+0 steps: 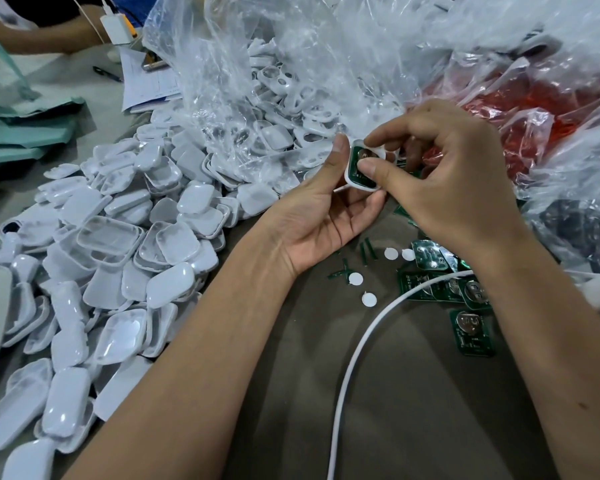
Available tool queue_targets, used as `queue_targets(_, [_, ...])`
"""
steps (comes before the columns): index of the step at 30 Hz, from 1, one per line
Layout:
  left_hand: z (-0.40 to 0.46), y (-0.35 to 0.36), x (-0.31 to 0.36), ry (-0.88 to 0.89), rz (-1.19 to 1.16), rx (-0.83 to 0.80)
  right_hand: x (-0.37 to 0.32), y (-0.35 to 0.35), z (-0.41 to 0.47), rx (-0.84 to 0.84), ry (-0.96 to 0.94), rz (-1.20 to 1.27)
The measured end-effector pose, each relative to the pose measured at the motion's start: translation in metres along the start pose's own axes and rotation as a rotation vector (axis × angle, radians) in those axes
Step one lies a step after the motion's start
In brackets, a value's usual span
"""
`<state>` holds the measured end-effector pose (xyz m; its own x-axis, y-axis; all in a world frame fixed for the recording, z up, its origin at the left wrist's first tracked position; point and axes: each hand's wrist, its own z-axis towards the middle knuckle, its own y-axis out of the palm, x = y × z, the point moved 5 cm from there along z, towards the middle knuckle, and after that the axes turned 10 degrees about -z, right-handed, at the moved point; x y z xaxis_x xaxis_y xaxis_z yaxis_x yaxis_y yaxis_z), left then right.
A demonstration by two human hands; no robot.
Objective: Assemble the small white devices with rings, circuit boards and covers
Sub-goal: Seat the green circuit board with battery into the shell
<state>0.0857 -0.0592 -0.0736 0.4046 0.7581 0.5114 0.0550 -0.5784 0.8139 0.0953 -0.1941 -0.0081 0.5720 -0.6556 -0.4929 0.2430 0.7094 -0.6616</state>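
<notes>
A: What are the hands doing?

B: The left hand (326,209) is cupping a small white device shell (355,168) just above centre, thumb pressing its left edge. The right hand (444,181) is pinching a green circuit board (361,169) into that shell, thumb and forefinger curling over it.

A: Where are the other parts lying?

B: A heap of white covers (118,244) is spreading from nine o'clock down to seven. More circuit boards (465,306) are lying at four o'clock, with white round stickers (369,299) beside them. A clear plastic bag (257,81) of shells is sitting at twelve o'clock. A white cable (354,358) is curving toward six o'clock.
</notes>
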Motion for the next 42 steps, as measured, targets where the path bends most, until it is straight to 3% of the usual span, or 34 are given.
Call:
queue_targets(22, [0.0015, -0.0006, 0.0003, 0.013, 0.042, -0.007, -0.0001, 0.008, 0.0019, -0.041, -0.075, -0.113])
queue_targets(42, [-0.0012, -0.0007, 0.0007, 0.024, 0.027, -0.007, -0.0009, 0.0011, -0.0001, -0.04, 0.058, 0.115])
